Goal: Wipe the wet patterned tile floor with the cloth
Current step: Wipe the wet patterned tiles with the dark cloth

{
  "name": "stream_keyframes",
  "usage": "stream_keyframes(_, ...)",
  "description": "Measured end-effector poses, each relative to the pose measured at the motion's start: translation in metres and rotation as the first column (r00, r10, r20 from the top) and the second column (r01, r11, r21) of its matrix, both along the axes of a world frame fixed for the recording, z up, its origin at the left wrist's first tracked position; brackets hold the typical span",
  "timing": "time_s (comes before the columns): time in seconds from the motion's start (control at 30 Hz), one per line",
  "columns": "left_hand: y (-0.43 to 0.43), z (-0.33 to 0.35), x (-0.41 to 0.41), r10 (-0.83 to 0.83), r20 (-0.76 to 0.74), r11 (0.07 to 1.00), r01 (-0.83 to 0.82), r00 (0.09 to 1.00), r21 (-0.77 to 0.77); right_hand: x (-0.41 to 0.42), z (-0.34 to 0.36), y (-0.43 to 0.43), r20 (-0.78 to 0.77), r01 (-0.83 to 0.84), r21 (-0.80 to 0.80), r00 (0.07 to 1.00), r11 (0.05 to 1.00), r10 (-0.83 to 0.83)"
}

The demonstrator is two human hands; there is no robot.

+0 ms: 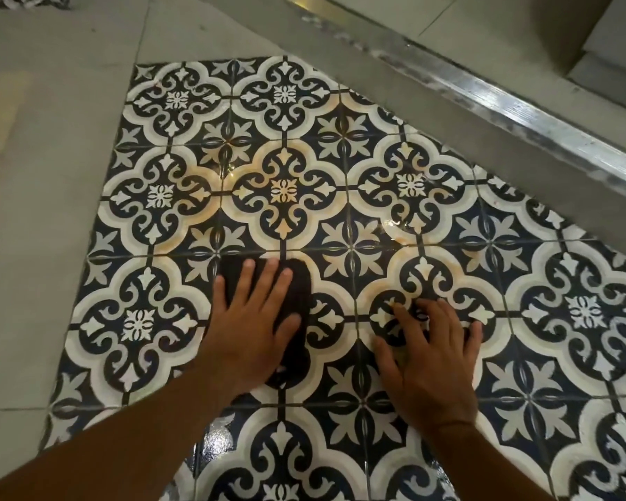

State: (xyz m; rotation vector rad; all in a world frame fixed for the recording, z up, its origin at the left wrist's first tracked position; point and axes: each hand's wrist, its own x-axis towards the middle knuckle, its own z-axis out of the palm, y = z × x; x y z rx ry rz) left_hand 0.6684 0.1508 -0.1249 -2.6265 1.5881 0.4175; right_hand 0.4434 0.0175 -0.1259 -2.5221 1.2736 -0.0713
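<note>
left hand fingers spread, flat on dark cloth; right hand splayed on patterned tile floor (possibly wet); open tiles ahead.

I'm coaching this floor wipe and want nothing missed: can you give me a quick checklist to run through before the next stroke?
1. Cloth under the working hand: ok. The left hand lies flat, fingers spread, on the dark cloth.
2. Cloth touching the floor: ok, it lies flat on the patterned tile.
3. Other hand out of the way: ok. The right hand rests bare on the tile beside the cloth, apart from it.
4. Wet areas left: not ok. Glossy patches show ahead and near the bottom edge.
5. Stroke path ahead: ok, no objects on the tiles up to the metal rail.
6. Cloth saturation: cannot tell.
</note>
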Motion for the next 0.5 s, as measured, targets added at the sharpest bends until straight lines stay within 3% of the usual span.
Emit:
stream_keyframes(0.17,0.040,0.002,0.025,-0.183,-0.019,0.982,0.183,0.983,0.048,0.001,0.000,0.000,0.017,0.006,0.003,1.000,1.000,-0.006)
stream_keyframes(0.4,-0.029,0.000,0.025,0.098,0.016,0.995,-0.098,0.995,-0.010,0.000,-0.002,0.000,0.017,0.005,0.017,1.000,1.000,-0.005)
stream_keyframes(0.5,-0.043,-0.002,-0.004,0.083,-0.005,0.996,-0.083,0.997,-0.036,-0.001,-0.002,0.000,0.021,0.010,0.020,1.000,1.000,-0.010)
